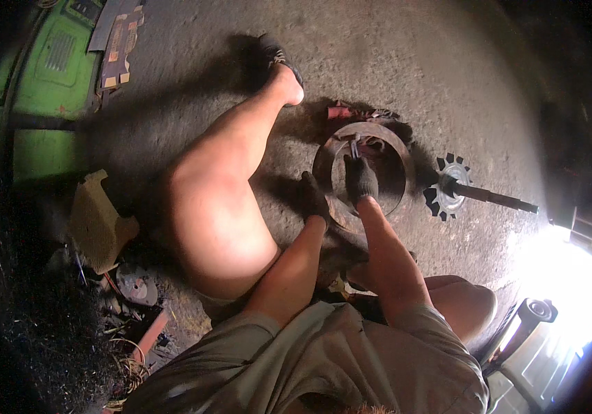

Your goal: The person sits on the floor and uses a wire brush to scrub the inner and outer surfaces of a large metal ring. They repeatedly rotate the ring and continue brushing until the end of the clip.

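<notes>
A large rusty metal ring (408, 165) rests on the concrete floor between my legs. My right hand (361, 178), in a dark glove, reaches over the ring's opening. It is closed round a metal hand tool (354, 149), whose far end meets the inner side of the ring's far rim; its exact kind is unclear. My left hand (314, 199), also gloved in dark cloth, grips the ring's near-left edge. Most of its fingers are in shadow. Behind the ring, and partly seen through it, lies a dark and red bundle (341, 112) that looks like cloth.
To the right of the ring lies a toothed metal disc (452, 181) with a long shaft (492, 196). At left are a tan block-like object (96, 224), a round disc (137, 286) and scrap. A green machine (51, 83) and flattened cardboard (122, 48) stand farther off.
</notes>
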